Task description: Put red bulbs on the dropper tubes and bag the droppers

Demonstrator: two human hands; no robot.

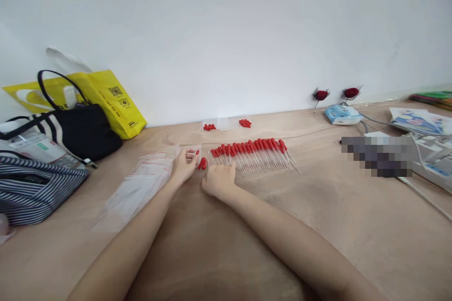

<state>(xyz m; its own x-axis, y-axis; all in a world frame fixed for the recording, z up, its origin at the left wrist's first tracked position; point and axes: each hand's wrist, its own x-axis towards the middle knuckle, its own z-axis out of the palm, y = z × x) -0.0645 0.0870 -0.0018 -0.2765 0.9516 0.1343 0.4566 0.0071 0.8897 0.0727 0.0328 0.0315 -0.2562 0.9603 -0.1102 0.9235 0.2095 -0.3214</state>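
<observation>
A row of several clear droppers with red bulbs (257,153) lies side by side on the wooden table (318,216). My right hand (219,179) rests curled at the row's left end, fingers closed over the nearest droppers. My left hand (184,163) sits just to the left, fingers bent around a small clear zip bag (195,151). A couple of red-bulbed droppers (202,163) lie between my two hands. A stack of clear zip bags with red strips (141,183) spreads under my left wrist.
Two filled small bags with red bulbs (226,124) lie near the wall. A black handbag (83,131), yellow bag (113,99) and striped bag (31,188) sit at left. At right are a tissue pack (342,114), red roses (321,95), cables and booklets (420,120).
</observation>
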